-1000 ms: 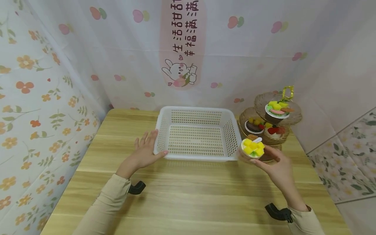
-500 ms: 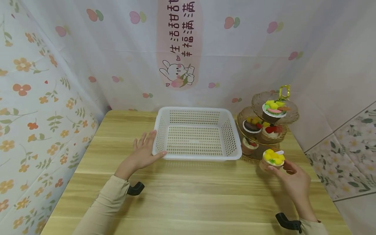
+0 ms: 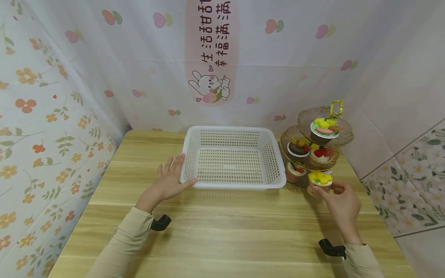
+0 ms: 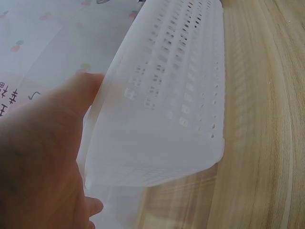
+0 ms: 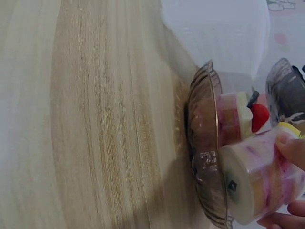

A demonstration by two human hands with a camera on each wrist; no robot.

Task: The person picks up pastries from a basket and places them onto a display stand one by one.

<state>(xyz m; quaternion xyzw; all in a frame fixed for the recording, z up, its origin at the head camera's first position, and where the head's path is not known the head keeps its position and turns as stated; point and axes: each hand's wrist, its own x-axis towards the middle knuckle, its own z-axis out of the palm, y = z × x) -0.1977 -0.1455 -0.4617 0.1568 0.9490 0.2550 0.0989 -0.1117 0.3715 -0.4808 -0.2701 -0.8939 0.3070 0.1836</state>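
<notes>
My right hand (image 3: 342,204) grips a clear dessert cup (image 3: 320,179) topped with yellow cubes. It holds the cup at the front of the bottom tier of a glass-like tiered stand (image 3: 306,117). In the right wrist view the cup (image 5: 267,176) is tilted, its base at the ridged bottom plate (image 5: 202,105); whether its full base rests there I cannot tell. Beside it on that plate is a strawberry dessert cup (image 3: 294,173). My left hand (image 3: 168,181) rests, fingers spread, at the front left corner of a white plastic basket (image 3: 229,186), thumb along the front rim.
The stand's middle tier bears a dark cupcake (image 3: 298,150) and a red-topped cup (image 3: 321,156). Above them sits a fruit-topped cupcake (image 3: 324,132), near a gold ornament (image 3: 336,109). The basket stands just left of the stand on the wooden table (image 3: 222,235). Printed curtains (image 3: 139,69) hang behind.
My right hand has carried the yellow-topped cup from near the basket's right corner out to the right, then slightly back and down to the bottom tier. My left hand stays at the basket.
</notes>
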